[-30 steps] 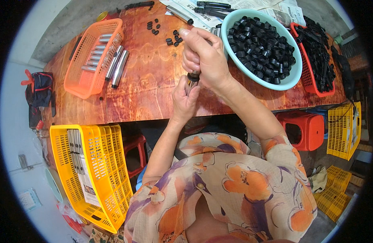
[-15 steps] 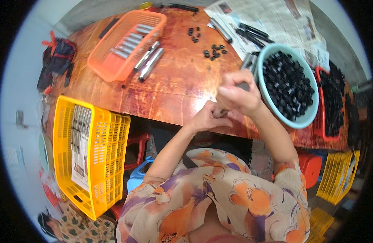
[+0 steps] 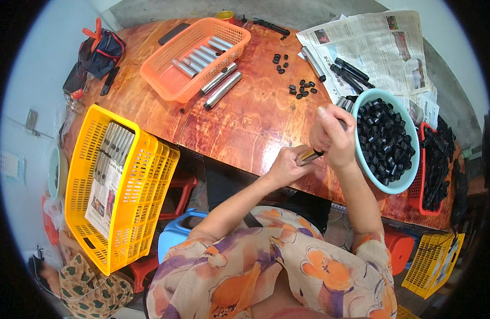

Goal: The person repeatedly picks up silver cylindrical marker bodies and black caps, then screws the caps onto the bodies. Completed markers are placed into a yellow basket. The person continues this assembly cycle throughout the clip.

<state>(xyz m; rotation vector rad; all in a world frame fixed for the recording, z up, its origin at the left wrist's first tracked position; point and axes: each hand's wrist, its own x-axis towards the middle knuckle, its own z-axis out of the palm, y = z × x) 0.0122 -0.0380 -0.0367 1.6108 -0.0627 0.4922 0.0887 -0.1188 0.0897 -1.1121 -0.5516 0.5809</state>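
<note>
Metal tube (image 3: 307, 155) with a black plastic end cap, clenched in both hands over the bench (image 3: 239, 122) edge.
Left hand (image 3: 288, 166) and right hand (image 3: 335, 139) grip it; few finished tubes fill the orange basket (image 3: 176, 85), while the teal bowl (image 3: 410, 175) looks full of caps.

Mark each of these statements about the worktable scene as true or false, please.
1. Both hands grip one metal tube. True; the left hand and right hand meet on it.
2. The teal bowl holds silver tubes. False; it holds small black caps.
3. The orange basket contains silver metal tubes. True.
4. The yellow crate sits on the wooden table. False; it stands beside the table, below its edge.
5. The newspaper lies under the orange basket. False; it lies apart, beyond the bowl.
</note>
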